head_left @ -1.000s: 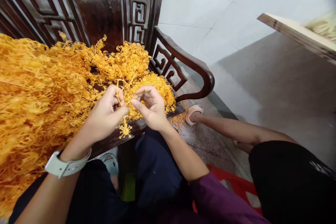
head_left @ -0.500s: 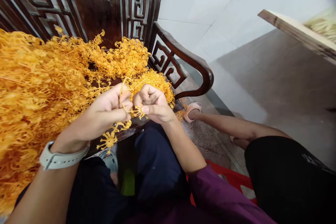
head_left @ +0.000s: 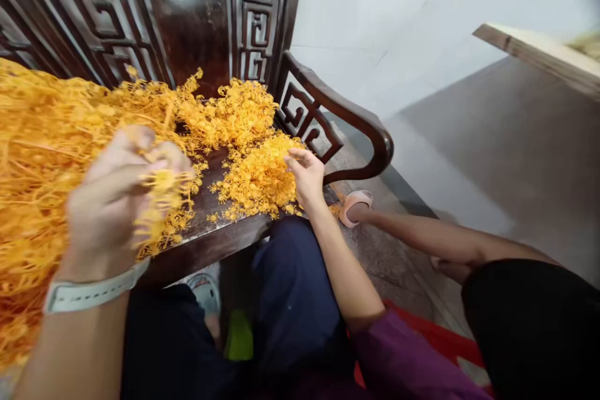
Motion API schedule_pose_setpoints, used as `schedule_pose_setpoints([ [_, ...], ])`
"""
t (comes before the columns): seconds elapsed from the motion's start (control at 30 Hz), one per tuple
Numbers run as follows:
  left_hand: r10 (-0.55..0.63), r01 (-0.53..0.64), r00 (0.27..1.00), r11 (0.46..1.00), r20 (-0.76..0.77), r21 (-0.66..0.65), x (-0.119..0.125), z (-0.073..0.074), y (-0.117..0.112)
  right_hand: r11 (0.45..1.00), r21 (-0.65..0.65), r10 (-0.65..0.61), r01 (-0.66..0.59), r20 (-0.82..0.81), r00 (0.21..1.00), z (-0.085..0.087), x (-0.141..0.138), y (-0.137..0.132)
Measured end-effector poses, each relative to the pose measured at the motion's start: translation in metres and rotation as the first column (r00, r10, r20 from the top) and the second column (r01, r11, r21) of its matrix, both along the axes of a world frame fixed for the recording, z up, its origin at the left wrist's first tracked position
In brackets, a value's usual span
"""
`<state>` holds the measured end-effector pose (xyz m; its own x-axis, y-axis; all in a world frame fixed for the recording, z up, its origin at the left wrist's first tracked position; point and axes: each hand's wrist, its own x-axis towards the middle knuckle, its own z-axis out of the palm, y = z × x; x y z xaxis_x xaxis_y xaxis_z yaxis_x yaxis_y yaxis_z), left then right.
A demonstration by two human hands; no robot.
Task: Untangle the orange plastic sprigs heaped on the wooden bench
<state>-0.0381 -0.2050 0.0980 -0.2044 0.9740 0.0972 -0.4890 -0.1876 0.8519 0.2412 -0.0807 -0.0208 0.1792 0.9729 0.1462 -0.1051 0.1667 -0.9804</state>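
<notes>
My left hand [head_left: 110, 200], smeared by motion and with a pale watch band at its wrist, is closed on an orange plastic strand [head_left: 162, 200] with small spiky pieces. The strand hangs in front of the large heap [head_left: 42, 137] of similar orange pieces at the left. My right hand [head_left: 307, 178] is over the right edge of a smaller pile [head_left: 257, 178] of loose spiky pieces. Its thumb and forefinger are slightly apart, and I see nothing between them. Both piles lie on a dark wooden bench [head_left: 210, 244].
The bench has a carved back [head_left: 187, 31] and a curved armrest [head_left: 356, 125] at the right. Another person's leg [head_left: 422, 231] and pink slipper [head_left: 355, 207] are on the right. A wooden board [head_left: 539, 56] juts in at the upper right. Something red [head_left: 422, 331] is low beside me.
My hands were together on the strand, the right pinching a spiky piece. Now they are apart: the left has moved left with the strand, the right rightward to the smaller pile.
</notes>
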Motion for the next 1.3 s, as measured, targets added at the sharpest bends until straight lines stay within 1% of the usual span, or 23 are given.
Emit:
schedule_pose_setpoints([
  [0.03,-0.032,0.034,0.996,0.999,-0.083,0.027,0.01,0.001,-0.001,1.0,0.002,0.021,-0.021,0.029,0.999,0.002,-0.002,-0.002],
  [0.1,-0.075,0.078,0.985,0.997,-0.154,0.013,0.025,0.0,-0.001,0.998,0.058,0.029,-0.036,0.11,0.994,0.012,-0.007,-0.011],
  [0.13,-0.094,0.094,0.984,0.996,-0.151,-0.008,0.03,-0.002,0.0,0.992,0.12,0.01,-0.029,0.149,0.989,0.019,-0.011,-0.018],
  [0.2,-0.125,0.121,0.982,0.992,-0.141,-0.037,0.038,-0.007,0.002,0.964,0.266,-0.026,-0.027,0.194,0.981,0.036,-0.019,-0.037],
  [0.23,-0.138,0.133,0.98,0.99,-0.143,-0.046,0.041,-0.009,0.004,0.946,0.319,-0.005,-0.057,0.19,0.982,0.045,-0.025,-0.049],
  [0.3,-0.154,0.148,0.975,0.988,-0.158,-0.052,0.05,-0.015,0.007,0.916,0.346,0.137,-0.204,0.208,0.968,0.059,-0.037,-0.071],
  [0.33,-0.145,0.138,0.975,0.989,-0.167,-0.049,0.055,-0.018,0.009,0.884,0.369,0.204,-0.286,0.246,0.947,0.063,-0.043,-0.081],
  [0.37,-0.117,0.111,0.977,0.993,-0.176,-0.044,0.06,-0.02,0.011,0.857,0.387,0.238,-0.341,0.288,0.927,0.066,-0.048,-0.089],
  [0.4,-0.079,0.074,0.979,0.997,-0.186,-0.034,0.065,-0.023,0.013,0.839,0.402,0.244,-0.366,0.325,0.914,0.066,-0.052,-0.094],
  [0.43,-0.047,0.042,0.978,0.999,-0.203,-0.027,0.069,-0.025,0.015,0.837,0.411,0.227,-0.362,0.341,0.912,0.066,-0.055,-0.097],
  [0.5,-0.019,0.012,0.966,1.0,-0.256,-0.029,0.073,-0.03,0.018,0.875,0.377,0.188,-0.304,0.313,0.931,0.062,-0.057,-0.097],
  [0.57,-0.058,0.043,0.947,0.998,-0.315,-0.056,0.074,-0.034,0.018,0.92,0.296,0.191,-0.257,0.233,0.953,0.059,-0.054,-0.091],
  [0.6,-0.094,0.072,0.935,0.994,-0.342,-0.076,0.074,-0.035,0.017,0.933,0.259,0.204,-0.25,0.19,0.96,0.057,-0.052,-0.088],
  [0.7,-0.208,0.167,0.903,0.976,-0.377,-0.137,0.073,-0.035,0.013,0.947,0.194,0.244,-0.257,0.089,0.966,0.055,-0.046,-0.08],
  [0.77,-0.231,0.187,0.915,0.969,-0.332,-0.159,0.075,-0.034,0.01,0.95,0.184,0.244,-0.251,0.06,0.968,0.055,-0.043,-0.077],
  [0.87,-0.147,0.11,0.954,0.983,-0.262,-0.148,0.081,-0.036,0.012,0.958,0.181,0.211,-0.223,0.082,0.974,0.055,-0.042,-0.077],
  [0.93,-0.064,0.032,0.951,0.993,-0.302,-0.109,0.086,-0.04,0.015,0.956,0.133,0.252,-0.26,0.078,0.965,0.055,-0.041,-0.076],
  [1.0,-0.018,-0.009,0.938,0.997,-0.346,-0.076,0.09,-0.047,0.017,0.947,0.072,0.31,-0.313,0.048,0.949,0.054,-0.039,-0.076],
  [1.07,-0.017,-0.01,0.943,0.997,-0.332,-0.08,0.094,-0.052,0.019,0.946,0.071,0.314,-0.317,0.049,0.948,0.052,-0.038,-0.076],
  [1.13,-0.011,-0.018,0.955,0.995,-0.298,-0.093,0.098,-0.055,0.018,0.951,0.125,0.273,-0.284,0.098,0.957,0.051,-0.038,-0.078],
  [1.2,0.013,-0.042,0.954,0.995,-0.3,-0.089,0.101,-0.054,0.017,0.946,0.173,0.252,-0.272,0.128,0.959,0.051,-0.039,-0.081],
  [1.23,0.016,-0.045,0.951,0.995,-0.309,-0.084,0.103,-0.053,0.017,0.942,0.175,0.268,-0.286,0.12,0.956,0.052,-0.039,-0.082],
  [1.3,-0.003,-0.027,0.947,0.996,-0.322,-0.088,0.107,-0.048,0.016,0.925,0.115,0.36,-0.362,0.045,0.932,0.054,-0.038,-0.083],
])
